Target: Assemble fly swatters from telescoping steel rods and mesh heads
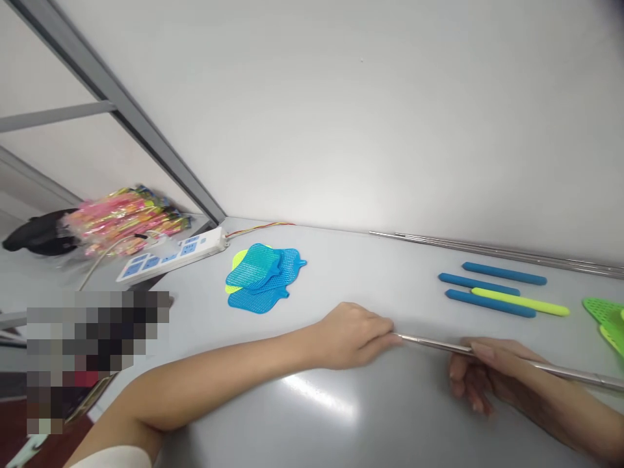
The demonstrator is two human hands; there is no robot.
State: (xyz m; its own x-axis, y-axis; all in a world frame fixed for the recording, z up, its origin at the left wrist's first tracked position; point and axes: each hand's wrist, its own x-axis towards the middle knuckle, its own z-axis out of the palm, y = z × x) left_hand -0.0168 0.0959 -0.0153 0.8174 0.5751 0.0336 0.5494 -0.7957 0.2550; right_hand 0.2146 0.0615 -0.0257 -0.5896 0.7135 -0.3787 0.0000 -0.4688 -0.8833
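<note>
A thin telescopic metal rod [431, 342] runs across the table between my two hands, getting thicker toward the right edge. My left hand [351, 337] is closed, pinching the rod's thin tip between thumb and fingers. Farther along, my right hand [507, 377] grips the rod with the thumb on top and the fingers curled below. Beyond it lie several blue grip tubes [504, 273] and one yellow-green grip tube [524, 303]. Left of these, blue mesh fly-swatter heads [258, 301] overlap with a teal one [254, 266] and a yellow one [234, 261].
More metal rods [487, 251] lie along the wall. Green swatter heads [607, 320] sit at the right edge. At left are a white power strip [209, 242] with a cable, a pile of plastic-wrapped colourful goods [129, 218] and a grey metal frame [160, 153]. A blurred-out patch covers the lower left.
</note>
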